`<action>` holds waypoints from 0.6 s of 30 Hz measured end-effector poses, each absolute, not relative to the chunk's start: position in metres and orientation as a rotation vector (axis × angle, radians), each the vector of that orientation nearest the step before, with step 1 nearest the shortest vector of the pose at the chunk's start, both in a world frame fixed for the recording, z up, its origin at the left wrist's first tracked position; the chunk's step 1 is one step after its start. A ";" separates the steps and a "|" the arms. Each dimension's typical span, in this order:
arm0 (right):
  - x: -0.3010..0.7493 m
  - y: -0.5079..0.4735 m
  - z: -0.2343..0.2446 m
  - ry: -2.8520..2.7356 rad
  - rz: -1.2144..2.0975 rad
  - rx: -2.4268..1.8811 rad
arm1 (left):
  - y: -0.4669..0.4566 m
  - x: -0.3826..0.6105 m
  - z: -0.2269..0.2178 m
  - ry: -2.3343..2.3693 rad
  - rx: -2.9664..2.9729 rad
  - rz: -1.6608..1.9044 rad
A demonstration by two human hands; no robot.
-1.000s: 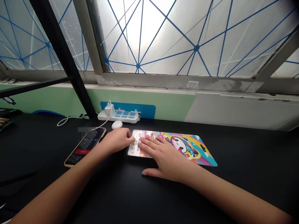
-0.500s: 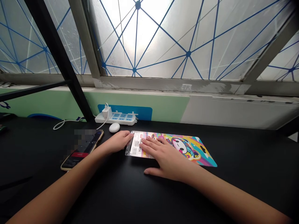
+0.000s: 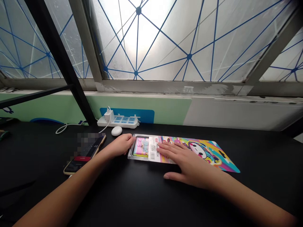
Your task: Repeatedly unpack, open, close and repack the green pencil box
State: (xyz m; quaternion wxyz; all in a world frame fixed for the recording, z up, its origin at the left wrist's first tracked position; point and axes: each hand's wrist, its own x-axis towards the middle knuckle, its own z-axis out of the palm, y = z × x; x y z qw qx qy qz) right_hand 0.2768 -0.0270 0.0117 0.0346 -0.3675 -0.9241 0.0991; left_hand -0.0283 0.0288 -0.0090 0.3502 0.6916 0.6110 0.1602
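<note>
On the black desk lies a colourful cartoon-printed backing card (image 3: 201,149) with a white barcode label. A clear plastic blister tray (image 3: 131,153) sticks out from under its left end, and a pink, blue and yellow printed item (image 3: 142,146) shows inside it. The tray's left edge is pinched by my left hand (image 3: 121,145), its fingers closed. My right hand (image 3: 187,157) rests flat on the card, palm down, with fingers stretched and thumb apart. It covers part of the card's print.
A phone (image 3: 82,157) lies left of my left forearm. Behind are a white oval object (image 3: 116,131) and a white power strip (image 3: 127,122) with a plugged-in charger (image 3: 109,115) and cable. A black metal post (image 3: 71,82) rises at the left, before the window.
My right hand has slid right, carrying the backing card along. The left hand and tray stay nearly in place, so the printed item inside the tray now shows.
</note>
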 end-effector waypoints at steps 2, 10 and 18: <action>0.301 -0.029 0.009 -2.807 0.276 -1.182 | 0.029 -0.029 -0.006 1.603 1.821 0.390; 0.329 -0.030 0.002 -2.711 0.050 -1.230 | 0.024 -0.030 0.003 1.799 2.034 0.427; 0.311 -0.032 -0.012 -2.665 -0.132 -1.228 | -0.004 0.003 0.007 1.699 2.605 0.743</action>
